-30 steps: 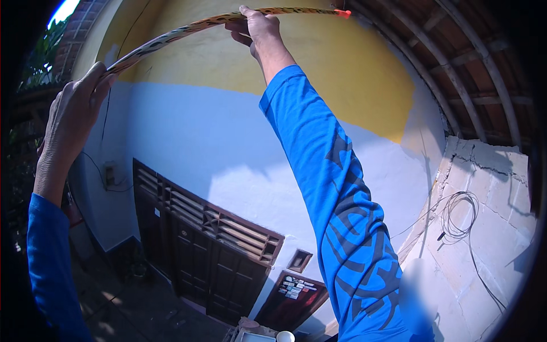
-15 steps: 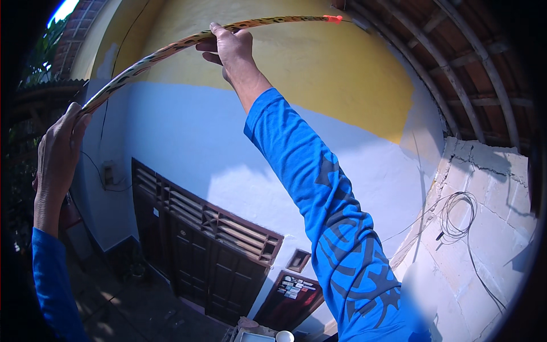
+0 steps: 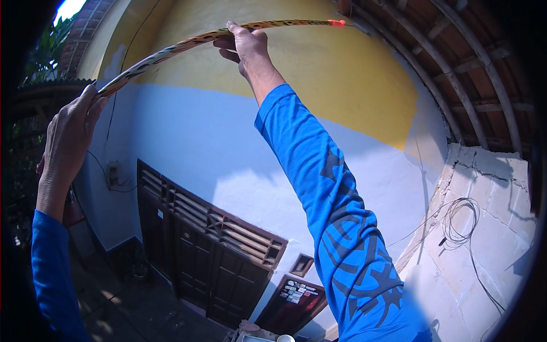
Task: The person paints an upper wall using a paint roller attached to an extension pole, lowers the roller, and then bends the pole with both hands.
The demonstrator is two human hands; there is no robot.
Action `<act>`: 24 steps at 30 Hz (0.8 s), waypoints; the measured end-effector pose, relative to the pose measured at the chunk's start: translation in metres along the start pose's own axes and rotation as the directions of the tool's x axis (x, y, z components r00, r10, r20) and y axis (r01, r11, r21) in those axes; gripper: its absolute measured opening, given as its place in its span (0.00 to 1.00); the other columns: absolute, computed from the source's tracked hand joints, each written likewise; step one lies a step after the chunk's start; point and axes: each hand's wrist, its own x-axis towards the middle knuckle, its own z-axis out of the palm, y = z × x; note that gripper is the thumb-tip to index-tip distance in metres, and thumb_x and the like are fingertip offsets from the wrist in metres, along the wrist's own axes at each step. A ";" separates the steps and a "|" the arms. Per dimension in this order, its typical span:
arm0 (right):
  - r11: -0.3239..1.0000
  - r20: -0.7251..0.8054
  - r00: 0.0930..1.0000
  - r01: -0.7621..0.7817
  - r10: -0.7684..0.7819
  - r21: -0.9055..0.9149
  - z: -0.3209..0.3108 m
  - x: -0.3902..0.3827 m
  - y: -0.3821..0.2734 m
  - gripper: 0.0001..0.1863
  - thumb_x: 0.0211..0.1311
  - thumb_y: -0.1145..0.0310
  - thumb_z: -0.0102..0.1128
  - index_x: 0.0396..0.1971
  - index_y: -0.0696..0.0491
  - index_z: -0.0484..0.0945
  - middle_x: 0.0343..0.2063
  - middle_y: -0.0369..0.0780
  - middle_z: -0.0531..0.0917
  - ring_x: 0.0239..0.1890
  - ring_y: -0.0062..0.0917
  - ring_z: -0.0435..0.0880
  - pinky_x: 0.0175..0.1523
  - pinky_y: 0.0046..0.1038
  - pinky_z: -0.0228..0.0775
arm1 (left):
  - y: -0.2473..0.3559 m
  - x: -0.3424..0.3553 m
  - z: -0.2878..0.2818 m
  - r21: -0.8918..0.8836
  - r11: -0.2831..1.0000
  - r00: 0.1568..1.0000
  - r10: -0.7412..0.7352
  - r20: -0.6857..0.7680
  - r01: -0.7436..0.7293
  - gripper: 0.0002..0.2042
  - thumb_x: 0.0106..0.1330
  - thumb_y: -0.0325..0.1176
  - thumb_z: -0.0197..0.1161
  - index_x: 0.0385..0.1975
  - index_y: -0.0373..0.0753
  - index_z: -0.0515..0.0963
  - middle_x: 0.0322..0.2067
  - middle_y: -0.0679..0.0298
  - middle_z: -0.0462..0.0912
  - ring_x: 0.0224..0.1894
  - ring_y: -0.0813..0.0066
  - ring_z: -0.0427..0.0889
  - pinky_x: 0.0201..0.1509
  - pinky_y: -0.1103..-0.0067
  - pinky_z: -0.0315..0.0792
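A long, thin pole [image 3: 171,52] with a multicoloured, dark-flecked pattern spans the upper part of the head view; it looks bowed, perhaps only from the lens. Bright orange material [image 3: 337,24] covers its far right end, and a fine dark line seems to run on from there. Around the pole's left end my left hand [image 3: 71,134] is closed. My right hand [image 3: 249,48] grips it farther along, thumb on top and some fingers loosely curled below. Both arms are raised, in blue sleeves.
Behind is a yellow and pale blue wall [image 3: 188,125] with dark wooden doors [image 3: 211,268]. Roof beams [image 3: 467,62] overhang the upper right. A coil of thin wire [image 3: 460,222] hangs against the block wall [image 3: 501,199]. A white cup [image 3: 285,338] shows at the bottom edge.
Both hands and the pole have shifted slightly to the right in view, the left hand also a little upward. The grip looks the same, and the background has moved slightly.
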 end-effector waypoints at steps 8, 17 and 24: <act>0.998 -0.046 0.997 0.061 -0.061 0.002 -0.024 0.038 -0.020 0.11 0.68 0.65 0.59 0.40 0.57 0.73 0.30 0.45 0.86 0.31 0.32 0.89 0.34 0.31 0.80 | 0.045 0.040 -0.016 -0.038 0.995 0.989 -0.090 0.116 0.095 0.19 0.77 0.47 0.51 0.53 0.40 0.76 0.32 0.52 0.84 0.34 0.53 0.86 0.37 0.61 0.77; 1.000 -0.036 0.999 0.024 -0.023 0.017 -0.015 0.029 -0.011 0.10 0.68 0.65 0.60 0.39 0.57 0.73 0.29 0.45 0.87 0.29 0.32 0.89 0.34 0.31 0.80 | 0.023 0.030 -0.006 -0.075 0.996 0.993 -0.044 0.106 0.052 0.18 0.77 0.46 0.52 0.52 0.39 0.75 0.32 0.52 0.83 0.33 0.53 0.85 0.36 0.60 0.75; 0.999 -0.027 0.999 0.031 -0.031 0.010 0.004 0.005 0.003 0.12 0.68 0.65 0.60 0.41 0.60 0.75 0.31 0.45 0.86 0.30 0.32 0.89 0.32 0.30 0.81 | 0.005 0.001 -0.006 -0.071 0.997 0.999 -0.028 0.047 0.031 0.14 0.76 0.43 0.53 0.47 0.39 0.76 0.31 0.53 0.84 0.31 0.55 0.86 0.35 0.62 0.78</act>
